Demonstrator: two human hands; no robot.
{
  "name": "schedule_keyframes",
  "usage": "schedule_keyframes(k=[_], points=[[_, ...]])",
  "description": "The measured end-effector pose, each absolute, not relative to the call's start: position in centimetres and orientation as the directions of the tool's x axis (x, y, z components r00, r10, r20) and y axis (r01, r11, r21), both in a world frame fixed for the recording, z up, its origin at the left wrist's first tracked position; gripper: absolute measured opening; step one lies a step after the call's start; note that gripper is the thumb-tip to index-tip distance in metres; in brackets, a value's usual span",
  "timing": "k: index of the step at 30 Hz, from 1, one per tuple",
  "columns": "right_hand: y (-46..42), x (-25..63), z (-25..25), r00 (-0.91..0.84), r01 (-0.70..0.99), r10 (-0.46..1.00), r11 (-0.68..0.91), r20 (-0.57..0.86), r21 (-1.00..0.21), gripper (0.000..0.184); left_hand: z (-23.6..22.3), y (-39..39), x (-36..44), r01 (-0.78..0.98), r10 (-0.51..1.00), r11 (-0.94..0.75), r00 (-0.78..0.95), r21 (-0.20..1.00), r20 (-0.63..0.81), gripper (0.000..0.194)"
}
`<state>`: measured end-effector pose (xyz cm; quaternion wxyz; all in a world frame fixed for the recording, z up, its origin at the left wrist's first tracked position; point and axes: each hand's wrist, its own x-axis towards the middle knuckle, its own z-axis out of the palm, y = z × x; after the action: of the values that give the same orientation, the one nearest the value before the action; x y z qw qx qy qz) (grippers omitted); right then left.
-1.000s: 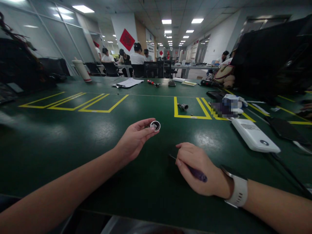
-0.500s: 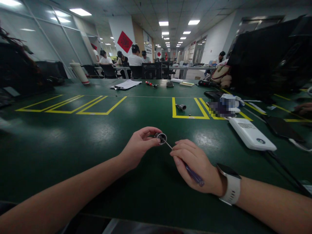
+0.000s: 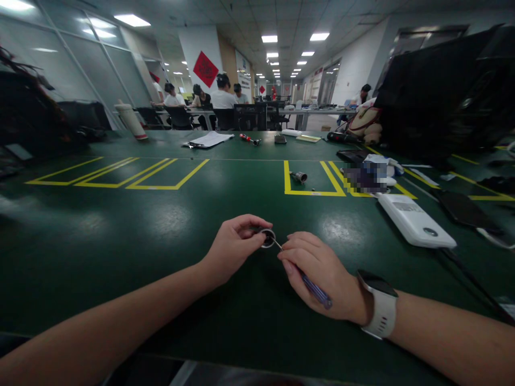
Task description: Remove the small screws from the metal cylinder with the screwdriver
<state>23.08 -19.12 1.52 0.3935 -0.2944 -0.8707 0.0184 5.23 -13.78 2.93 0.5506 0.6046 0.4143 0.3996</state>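
Between the thumb and fingers of my left hand is a small metal part with a round, hollow end, its opening turned toward my right hand. My right hand is closed around a screwdriver with a purplish translucent handle. The thin shaft points up and left, and its tip reaches into the hollow end; the exact contact inside is hidden. Both hands are held above the green table. Farther off, a similar metal part lies inside a yellow taped outline, with a tiny dark piece near it.
A white power bank-like device with a dark cable lies to the right, beside a dark flat object. Papers, a red-handled tool and a tumbler stand or lie along the far side. People sit at tables beyond.
The metal part in my left hand has dropped slightly, and the left fingers have shifted around it. My right hand and the screwdriver have moved a little to the left.
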Motion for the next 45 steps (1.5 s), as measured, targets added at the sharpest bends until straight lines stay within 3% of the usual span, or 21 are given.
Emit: schedule_keyframes(k=[22,35,39,45], points=[[-19.3,22.9,1.4,-0.534,0.501,0.485,0.842,0.693,-0.203,0.015,2.7,-13.9,5.3,0.097,0.952,-0.099,0.298,0.99,0.066,0.019],[-19.4,22.8,1.1,-0.526,0.543,0.549,0.805,0.649,-0.241,0.015,2.5,-13.8,5.2,0.114,0.946,-0.13,0.311,0.985,0.089,0.018],[-19.3,22.9,1.3,-0.515,0.527,0.585,0.793,0.627,-0.307,0.014,2.5,-13.5,5.3,0.11,0.949,-0.107,0.307,0.988,0.069,0.019],[-19.1,23.2,1.4,-0.413,0.476,0.719,0.694,0.559,-0.541,0.016,2.9,-11.7,4.4,0.082,0.961,-0.055,0.275,0.995,0.03,0.036]])
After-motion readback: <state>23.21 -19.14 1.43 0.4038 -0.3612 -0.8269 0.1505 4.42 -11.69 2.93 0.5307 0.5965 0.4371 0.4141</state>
